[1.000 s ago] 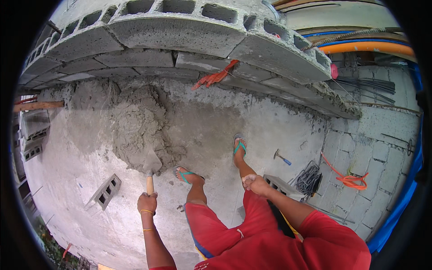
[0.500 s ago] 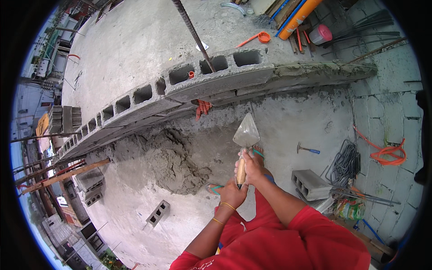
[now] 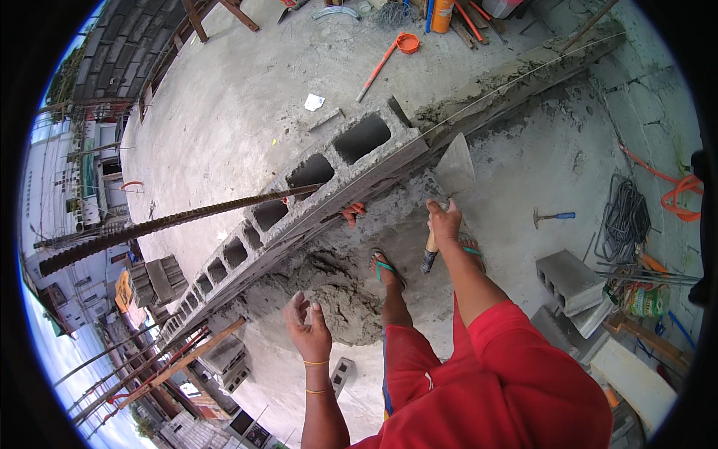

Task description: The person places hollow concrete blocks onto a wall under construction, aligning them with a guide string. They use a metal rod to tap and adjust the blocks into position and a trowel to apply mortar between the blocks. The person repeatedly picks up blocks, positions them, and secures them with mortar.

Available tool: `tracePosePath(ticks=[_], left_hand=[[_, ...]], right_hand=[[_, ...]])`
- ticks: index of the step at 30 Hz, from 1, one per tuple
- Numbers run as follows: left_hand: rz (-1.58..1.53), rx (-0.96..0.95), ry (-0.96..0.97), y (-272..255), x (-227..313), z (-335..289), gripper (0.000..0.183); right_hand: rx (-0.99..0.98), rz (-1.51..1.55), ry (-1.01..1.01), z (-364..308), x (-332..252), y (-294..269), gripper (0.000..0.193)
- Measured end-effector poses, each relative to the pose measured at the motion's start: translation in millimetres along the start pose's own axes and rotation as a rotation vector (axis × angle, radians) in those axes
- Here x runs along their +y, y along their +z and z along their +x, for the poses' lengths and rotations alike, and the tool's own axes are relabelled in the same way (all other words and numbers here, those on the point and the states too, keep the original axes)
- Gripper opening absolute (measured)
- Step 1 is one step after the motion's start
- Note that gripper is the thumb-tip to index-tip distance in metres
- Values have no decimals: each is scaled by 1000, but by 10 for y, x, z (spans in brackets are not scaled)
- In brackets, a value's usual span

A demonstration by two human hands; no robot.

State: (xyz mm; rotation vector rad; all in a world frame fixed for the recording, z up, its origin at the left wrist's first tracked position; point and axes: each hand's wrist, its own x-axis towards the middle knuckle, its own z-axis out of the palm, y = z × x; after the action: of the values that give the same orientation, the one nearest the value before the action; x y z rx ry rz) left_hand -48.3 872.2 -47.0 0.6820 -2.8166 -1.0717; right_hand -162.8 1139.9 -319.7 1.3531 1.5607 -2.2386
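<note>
Against the wall in view, the trowel is pointing its blade away from you, its long axis running up and slightly right; whether the tip is touching, you cannot tell. Your right hand is the nearer one, its fingers wrapping round the wooden handle just behind the blade. Well to its left, your left hand is holding nothing, its fingers loosely spreading beside the mortar.

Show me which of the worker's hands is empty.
The left hand: it is open, with nothing in it, whereas the right hand grips the trowel.
</note>
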Motion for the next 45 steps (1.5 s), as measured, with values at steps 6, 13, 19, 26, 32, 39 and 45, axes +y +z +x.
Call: tracePosePath(ticks=[6,13,19,26,32,39,45], left_hand=[[132,9,311,-452,-110,1376,40],[155,-313,445,-242,-218,2562,44],[145,-413,425,-167,-311,2759,40],[377,-298,491,-117,-338,2801,43],[446,-327,414,-118,-256,2814,42],[399,-382,365,-149,-200,2879,40],[487,-572,404,-151,-226,3130,40]], right_hand=[[322,-119,-138,352,545,804,68],[172,331,-238,-629,1108,1762,40],[-109,538,189,-1634,1079,1851,43],[-339,257,42,-2795,-437,983,26],[-135,-372,-678,-2840,-1321,1302,34],[-117,-601,-822,-2768,-1209,1036,38],[-152,-262,-70,-2521,-937,211,52]])
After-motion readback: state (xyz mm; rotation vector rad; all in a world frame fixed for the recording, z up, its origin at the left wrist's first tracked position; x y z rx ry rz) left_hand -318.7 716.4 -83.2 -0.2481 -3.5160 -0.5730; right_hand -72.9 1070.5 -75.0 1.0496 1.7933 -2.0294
